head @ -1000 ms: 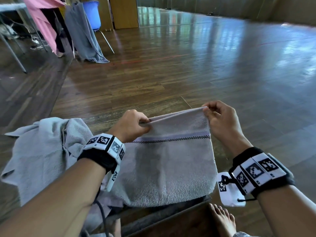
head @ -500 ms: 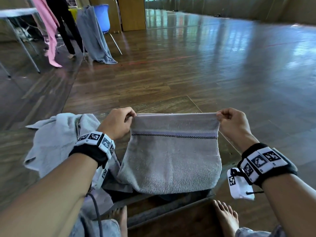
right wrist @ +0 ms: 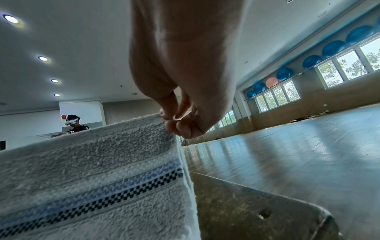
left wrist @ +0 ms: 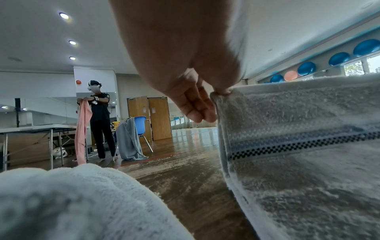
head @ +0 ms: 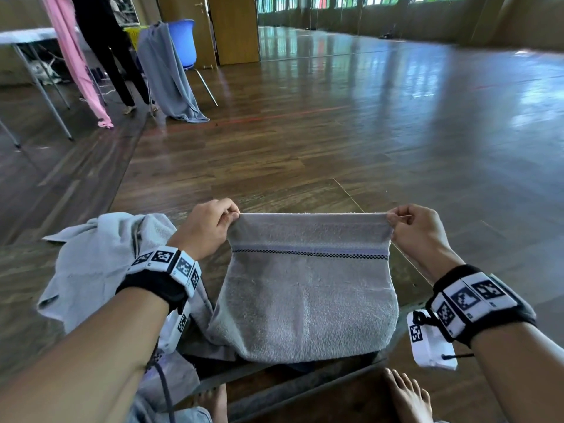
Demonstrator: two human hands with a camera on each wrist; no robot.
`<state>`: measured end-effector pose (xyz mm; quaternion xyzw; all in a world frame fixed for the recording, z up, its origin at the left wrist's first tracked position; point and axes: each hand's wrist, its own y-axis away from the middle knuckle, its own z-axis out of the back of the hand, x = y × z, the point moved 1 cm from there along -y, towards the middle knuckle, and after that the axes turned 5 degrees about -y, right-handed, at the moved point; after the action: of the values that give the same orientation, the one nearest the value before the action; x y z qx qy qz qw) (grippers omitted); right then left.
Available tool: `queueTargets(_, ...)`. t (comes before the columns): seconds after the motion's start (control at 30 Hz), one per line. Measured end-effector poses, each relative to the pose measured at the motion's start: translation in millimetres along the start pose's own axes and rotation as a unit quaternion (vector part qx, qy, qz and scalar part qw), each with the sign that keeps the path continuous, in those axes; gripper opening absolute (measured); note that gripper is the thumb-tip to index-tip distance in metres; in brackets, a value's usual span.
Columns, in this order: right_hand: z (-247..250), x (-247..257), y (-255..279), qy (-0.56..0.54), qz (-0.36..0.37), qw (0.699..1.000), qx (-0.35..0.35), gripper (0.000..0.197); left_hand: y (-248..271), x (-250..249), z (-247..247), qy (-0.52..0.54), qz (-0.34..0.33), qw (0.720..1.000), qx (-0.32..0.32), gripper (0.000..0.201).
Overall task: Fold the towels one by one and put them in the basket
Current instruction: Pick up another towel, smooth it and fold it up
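Note:
A grey towel (head: 308, 300) with a blue and black checked stripe hangs stretched between my two hands above a low wooden table (head: 406, 282). My left hand (head: 213, 227) pinches its upper left corner and my right hand (head: 409, 227) pinches the upper right corner. The left wrist view shows the left hand (left wrist: 197, 104) gripping the corner of the grey towel (left wrist: 298, 146). In the right wrist view the right hand (right wrist: 180, 120) pinches the edge of the grey towel (right wrist: 92, 170). A crumpled light grey towel (head: 94, 267) lies left of my left arm. No basket is in view.
Beyond the table stretches a wide wooden floor (head: 366, 132). At the far left stand a blue chair (head: 183, 41) draped with a grey cloth, a folding table (head: 27, 38), and a person (left wrist: 98, 120) holding a pink cloth. My bare feet (head: 409, 395) show at the bottom.
Both hands have lifted the towel's top edge and pulled it apart, so the edge is now straight and taut. The head view has tilted upward.

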<state>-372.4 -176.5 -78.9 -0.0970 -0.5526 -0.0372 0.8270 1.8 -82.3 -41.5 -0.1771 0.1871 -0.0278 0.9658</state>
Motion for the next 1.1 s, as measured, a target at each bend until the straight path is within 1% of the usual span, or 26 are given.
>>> queueTargets(0.2,2.0,-3.7,1.4,0.002,-0.029,1.000,-0.009,0.012,0.9,1.6,-1.3,0.033,0.043,0.998,0.032,0.015)
queueTargets(0.3,2.6,-4.8,2.3,-0.002,-0.057,0.998,-0.013,0.012,2.6,2.1,0.5,0.072,0.070,0.994,0.042,0.018)
queueTargets(0.37,1.6,-5.8,3.1,0.002,-0.076,0.997,-0.005,0.012,4.4,2.1,1.2,0.091,0.087,0.990,0.056,0.017)
queueTargets(0.43,-0.5,-7.0,4.5,0.011,-0.098,0.995,0.017,0.012,6.7,0.9,0.1,0.101,0.094,0.987,0.086,0.011)
queueTargets(0.5,-2.5,-7.3,6.9,0.027,-0.125,0.991,0.040,0.012,9.7,-0.4,-3.4,0.103,0.094,0.983,0.123,0.010)
queueTargets(0.6,-3.1,-5.9,12.3,0.058,-0.153,0.985,0.054,0.007,14.4,-3.9,-9.9,0.126,0.097,0.970,0.183,0.007)
queueTargets(0.63,-2.7,-4.7,13.4,0.060,-0.157,0.984,0.056,0.005,15.3,-4.6,-11.1,0.134,0.097,0.965,0.201,0.009)
queueTargets(0.7,-2.0,-2.3,15.0,0.061,-0.161,0.983,0.061,0.003,17.3,-4.5,-12.9,0.139,0.101,0.956,0.239,0.019)
queueTargets(0.77,-1.3,0.0,15.8,0.058,-0.166,0.982,0.067,0.003,17.9,-3.1,-14.1,0.128,0.106,0.949,0.267,0.031)
queueTargets(0.83,-0.6,1.2,16.4,0.054,-0.170,0.982,0.069,0.002,18.0,-1.6,-15.5,0.106,0.100,0.946,0.289,0.037)
queueTargets(1.0,0.5,1.2,17.6,0.057,-0.172,0.981,0.071,0.004,17.0,0.3,-19.9,0.041,0.095,0.940,0.325,0.040)
queueTargets(1.1,0.2,2.6,18.4,0.052,-0.177,0.980,0.073,0.004,18.7,-3.2,-24.9,-0.009,0.077,0.938,0.339,0.043)
